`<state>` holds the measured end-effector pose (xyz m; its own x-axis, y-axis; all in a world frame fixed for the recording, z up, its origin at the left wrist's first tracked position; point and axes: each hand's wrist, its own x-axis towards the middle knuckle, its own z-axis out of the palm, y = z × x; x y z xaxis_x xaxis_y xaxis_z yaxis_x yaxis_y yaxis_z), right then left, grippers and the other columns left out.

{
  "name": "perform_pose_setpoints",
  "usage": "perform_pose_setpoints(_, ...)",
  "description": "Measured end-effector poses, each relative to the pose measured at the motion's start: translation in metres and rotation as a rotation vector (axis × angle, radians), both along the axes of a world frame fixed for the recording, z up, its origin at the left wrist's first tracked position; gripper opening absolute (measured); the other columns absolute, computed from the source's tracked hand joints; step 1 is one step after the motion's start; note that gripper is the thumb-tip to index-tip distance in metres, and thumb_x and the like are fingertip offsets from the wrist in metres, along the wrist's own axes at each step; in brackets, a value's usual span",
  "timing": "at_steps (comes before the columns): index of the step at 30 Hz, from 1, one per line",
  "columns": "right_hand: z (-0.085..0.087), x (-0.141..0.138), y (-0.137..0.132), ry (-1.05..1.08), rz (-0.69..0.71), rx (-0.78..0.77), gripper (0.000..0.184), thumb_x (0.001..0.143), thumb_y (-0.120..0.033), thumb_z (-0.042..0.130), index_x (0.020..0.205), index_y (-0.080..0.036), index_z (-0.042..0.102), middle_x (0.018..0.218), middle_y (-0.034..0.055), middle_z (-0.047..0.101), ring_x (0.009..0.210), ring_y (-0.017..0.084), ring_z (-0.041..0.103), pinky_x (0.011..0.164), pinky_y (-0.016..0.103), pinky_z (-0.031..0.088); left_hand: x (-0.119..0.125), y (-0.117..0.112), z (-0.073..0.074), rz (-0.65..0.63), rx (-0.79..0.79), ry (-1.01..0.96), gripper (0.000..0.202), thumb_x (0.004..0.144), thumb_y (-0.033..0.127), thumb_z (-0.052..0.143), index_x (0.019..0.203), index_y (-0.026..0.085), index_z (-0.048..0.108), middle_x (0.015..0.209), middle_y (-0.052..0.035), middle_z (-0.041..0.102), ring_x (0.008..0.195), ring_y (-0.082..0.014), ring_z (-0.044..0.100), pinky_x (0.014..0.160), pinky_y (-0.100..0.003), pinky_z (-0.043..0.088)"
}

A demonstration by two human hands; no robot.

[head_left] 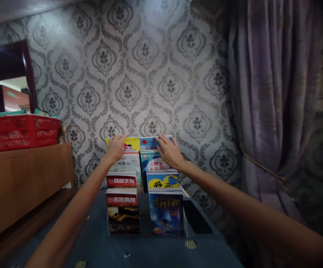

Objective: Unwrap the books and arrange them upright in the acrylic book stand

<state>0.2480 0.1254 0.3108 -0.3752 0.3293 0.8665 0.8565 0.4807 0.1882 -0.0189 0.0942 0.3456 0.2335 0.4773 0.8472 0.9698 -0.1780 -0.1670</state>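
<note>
A tiered stand of books sits on a dark blue cloth-covered table [150,249], in two columns rising toward the wall. My left hand [116,147] rests, fingers curled, over the top edge of the yellow book [132,143] in the back row of the left column. My right hand [167,150] lies with fingers stretched over the top of the blue book [148,142] in the back row of the right column. In front stand a red-banded book [123,212] and a dark blue starry book [166,212].
A red plastic basket [18,132] stands on a wooden cabinet [24,182] at the left, below a dark-framed mirror [10,78]. A black flat object [196,217] lies right of the books. Patterned wallpaper is behind; a purple curtain [275,111] hangs at right.
</note>
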Motion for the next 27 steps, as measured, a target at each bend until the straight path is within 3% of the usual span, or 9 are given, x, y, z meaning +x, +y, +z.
perform_pose_setpoints(6, -0.008, -0.017, -0.007, -0.028, 0.073, 0.058, 0.042, 0.100, -0.022, 0.035, 0.137, -0.015, 0.053, 0.154, 0.0179, 0.046, 0.146, 0.031, 0.038, 0.114, 0.056, 0.033, -0.007, 0.000, 0.007, -0.011, -0.039, 0.051, 0.038, 0.097, 0.015, 0.040, 0.129, 0.018, 0.060, 0.125, -0.0112, 0.068, 0.118, -0.0249, 0.061, 0.103, -0.041, 0.043)
perform_pose_setpoints(11, -0.008, -0.043, -0.012, -0.105, 0.187, 0.031, 0.042, 0.099, -0.020, 0.037, 0.137, -0.015, 0.054, 0.151, 0.0172, 0.050, 0.145, 0.030, 0.039, 0.114, 0.054, 0.034, -0.008, 0.008, 0.018, 0.013, -0.074, 0.051, 0.032, 0.104, 0.029, 0.037, 0.112, 0.018, 0.066, 0.112, -0.0107, 0.071, 0.107, -0.0238, 0.063, 0.096, -0.036, 0.044)
perform_pose_setpoints(17, -0.007, -0.061, -0.015, -0.109, 0.223, 0.002, 0.040, 0.100, -0.020, 0.035, 0.133, -0.015, 0.057, 0.150, 0.0174, 0.051, 0.144, 0.029, 0.041, 0.112, 0.054, 0.036, -0.009, 0.018, 0.025, 0.051, -0.134, 0.054, 0.035, 0.105, 0.029, 0.033, 0.101, 0.017, 0.066, 0.108, -0.0113, 0.073, 0.100, -0.0238, 0.066, 0.091, -0.037, 0.044)
perform_pose_setpoints(27, -0.016, -0.067, -0.023, -0.236, 0.227, -0.065, 0.033, 0.099, -0.017, 0.041, 0.120, -0.017, 0.067, 0.138, 0.0127, 0.064, 0.140, 0.030, 0.046, 0.113, 0.055, 0.033, -0.010, 0.019, 0.026, 0.051, -0.173, 0.064, 0.037, 0.105, 0.029, 0.030, 0.105, 0.017, 0.065, 0.108, -0.0133, 0.072, 0.102, -0.0260, 0.066, 0.092, -0.040, 0.044)
